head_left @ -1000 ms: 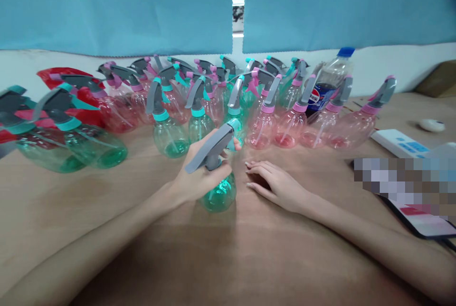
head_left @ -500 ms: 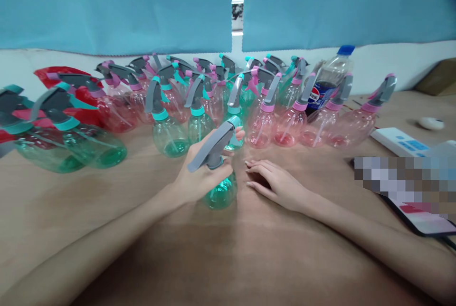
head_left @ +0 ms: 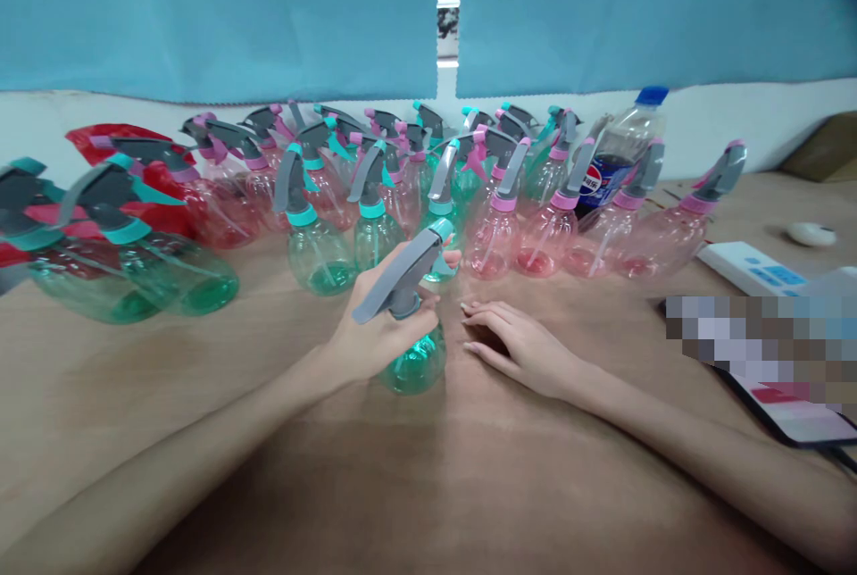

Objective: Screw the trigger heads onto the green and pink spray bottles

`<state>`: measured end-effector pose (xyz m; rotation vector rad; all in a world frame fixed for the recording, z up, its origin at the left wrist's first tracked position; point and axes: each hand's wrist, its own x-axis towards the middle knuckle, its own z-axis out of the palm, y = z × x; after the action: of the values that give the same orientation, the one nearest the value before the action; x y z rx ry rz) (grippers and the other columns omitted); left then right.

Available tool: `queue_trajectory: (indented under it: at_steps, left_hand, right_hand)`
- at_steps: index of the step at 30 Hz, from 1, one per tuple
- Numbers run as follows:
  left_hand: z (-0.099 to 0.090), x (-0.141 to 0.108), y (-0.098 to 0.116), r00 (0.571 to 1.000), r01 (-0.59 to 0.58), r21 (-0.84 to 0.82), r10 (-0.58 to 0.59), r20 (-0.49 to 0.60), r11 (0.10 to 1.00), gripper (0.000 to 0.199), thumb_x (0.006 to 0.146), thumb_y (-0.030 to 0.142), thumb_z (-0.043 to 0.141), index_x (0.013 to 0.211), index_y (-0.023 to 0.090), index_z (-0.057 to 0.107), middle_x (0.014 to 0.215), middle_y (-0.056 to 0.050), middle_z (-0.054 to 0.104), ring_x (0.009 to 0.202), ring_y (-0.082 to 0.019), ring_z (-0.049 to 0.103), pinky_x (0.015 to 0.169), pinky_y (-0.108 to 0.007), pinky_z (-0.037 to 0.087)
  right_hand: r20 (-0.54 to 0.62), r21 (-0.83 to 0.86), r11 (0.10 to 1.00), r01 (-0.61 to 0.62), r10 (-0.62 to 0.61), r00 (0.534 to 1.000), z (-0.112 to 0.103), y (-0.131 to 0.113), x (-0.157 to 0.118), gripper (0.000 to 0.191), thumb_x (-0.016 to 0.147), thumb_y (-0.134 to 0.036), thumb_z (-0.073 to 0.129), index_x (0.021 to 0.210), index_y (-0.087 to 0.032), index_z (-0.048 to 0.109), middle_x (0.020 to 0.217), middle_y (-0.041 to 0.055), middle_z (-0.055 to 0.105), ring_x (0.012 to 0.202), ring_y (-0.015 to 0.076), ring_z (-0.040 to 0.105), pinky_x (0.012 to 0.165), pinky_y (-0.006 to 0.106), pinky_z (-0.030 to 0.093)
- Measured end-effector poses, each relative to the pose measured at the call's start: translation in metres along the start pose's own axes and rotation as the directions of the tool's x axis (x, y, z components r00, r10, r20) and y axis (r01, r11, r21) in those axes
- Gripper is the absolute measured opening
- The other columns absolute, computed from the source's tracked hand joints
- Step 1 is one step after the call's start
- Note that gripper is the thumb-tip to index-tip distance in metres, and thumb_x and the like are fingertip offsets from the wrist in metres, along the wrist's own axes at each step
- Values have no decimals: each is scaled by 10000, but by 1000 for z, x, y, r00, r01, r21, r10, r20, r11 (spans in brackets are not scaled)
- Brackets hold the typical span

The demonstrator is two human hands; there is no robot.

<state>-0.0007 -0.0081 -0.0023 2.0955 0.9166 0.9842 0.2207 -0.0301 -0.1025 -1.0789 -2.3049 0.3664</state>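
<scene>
Green spray bottle: upright on the tabletop in front of you, just left of your right hand.
Left hand: closed around the bottle's neck, under the head; you can't tell from here whether the trigger is pressed.
Right hand: palm down on the wood, fingers loosely bent and partly open, with nothing visible in its hold.
Gray spray head: seated on your bottle, so that one looks assembled; how tight it is can't be judged.
Bottles behind: green ones and pink ones stand grouped, their visible necks all carrying heads. No loose head shows, and how many remain to be handled can't be told.
Wood surface: brown, with a red bag at far left, a cola bottle behind the pink row, and a white power strip and phone at right.
Blue curtains: hung above a white wall, a bright gap between them.
</scene>
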Motion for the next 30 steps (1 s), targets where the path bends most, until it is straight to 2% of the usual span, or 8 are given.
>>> queue_trajectory:
  at_steps: [5,9,13,21,26,30]
  left_hand:
    - [1,0,4,1000,14,-26,-14,-9,1000,533,731,111,556,1248,238,552,1204,-57,674,566,-122,596,561,-275,525]
    - [1,0,4,1000,30,-28,-30,-7,999,557,737,109,544,1278,243,536,1227,-61,663,623,-150,635,600,-299,538]
    - [1,0,3,1000,28,-9,-28,-1,1000,538,747,113,547,1268,247,540,1168,-48,687,689,-172,658,645,-308,552]
    - [1,0,2,1000,21,26,-20,-21,999,492,749,120,552,1232,216,563,1087,-52,699,652,-161,636,631,-304,546]
    - [2,-1,1,1000,11,25,-11,-5,1000,501,770,124,536,1259,231,536,1217,-55,661,681,-152,653,628,-289,552]
    - [2,-1,3,1000,13,29,-13,-9,999,501,776,127,535,1264,242,533,1225,-53,664,669,-152,657,609,-287,549]
  right_hand:
    - [2,-7,1000,-9,9,1000,0,-1,0,225,941,-338,527,1126,-217,571,1174,122,658,1159,284,581,942,498,509]
    - [5,-5,1000,-9,9,1000,0,-1,0,232,947,-347,518,1124,-205,569,1176,129,655,1159,284,578,945,495,507]
    - [9,-5,1000,-7,7,1000,-1,0,0,231,947,-349,517,1126,-211,566,1178,126,653,1164,286,575,944,497,507]
    - [3,-6,1000,-3,3,1000,0,0,0,239,945,-351,520,1124,-202,572,1165,128,660,1159,283,578,943,486,509]
    - [3,-11,1000,-3,3,1000,0,0,0,241,946,-347,522,1122,-189,570,1167,135,660,1162,282,576,950,479,504]
    - [6,-13,1000,-11,11,1000,0,0,0,245,944,-351,524,1130,-197,566,1174,132,657,1157,284,581,945,483,508]
